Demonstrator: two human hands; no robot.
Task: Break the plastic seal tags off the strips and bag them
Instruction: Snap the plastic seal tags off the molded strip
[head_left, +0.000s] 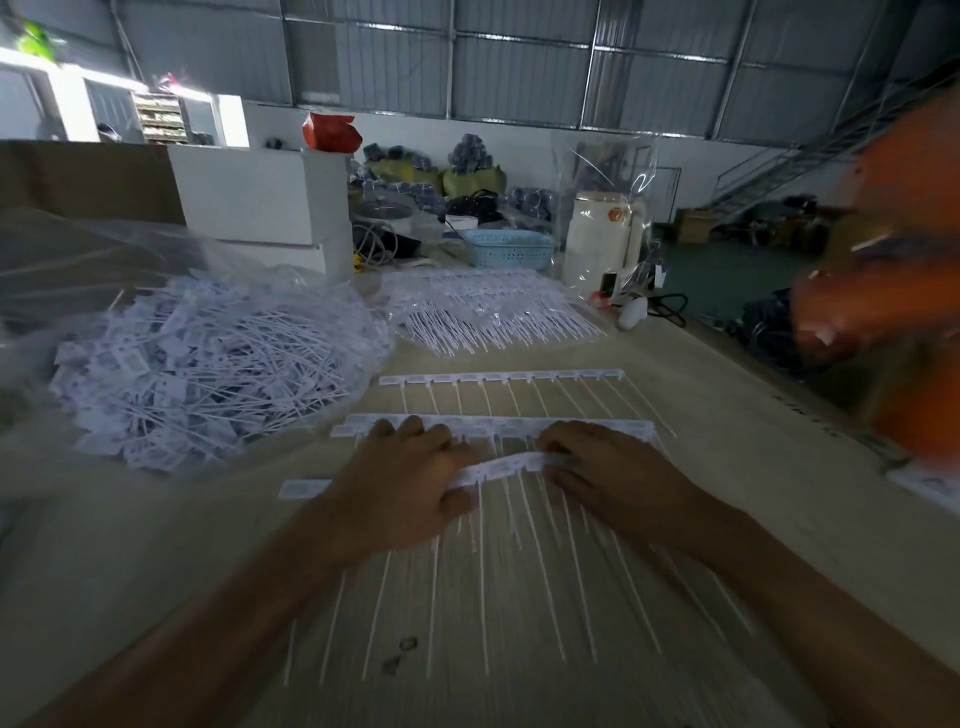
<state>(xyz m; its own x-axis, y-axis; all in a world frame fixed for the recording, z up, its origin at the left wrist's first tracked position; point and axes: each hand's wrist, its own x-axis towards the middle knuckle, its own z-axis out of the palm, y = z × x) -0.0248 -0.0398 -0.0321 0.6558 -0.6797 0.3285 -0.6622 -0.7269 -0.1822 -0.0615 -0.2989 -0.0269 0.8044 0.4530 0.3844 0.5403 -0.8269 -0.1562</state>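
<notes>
Two hands are bending a white strip

The left hand (410, 483) and right hand (608, 467) are pinching the flat plastic strip (511, 462); a crinkly clear bag (208, 358) is sitting at ten o'clock.

Your near table edge (130, 597) bare at lower left, open clear bag of loose seal tags (208, 374) blocks your left, uncut strips (501, 382) lie ahead, packed bundles (493, 312) beyond, second person's blurred orange sleeve (904, 291) crowds your right.
</notes>
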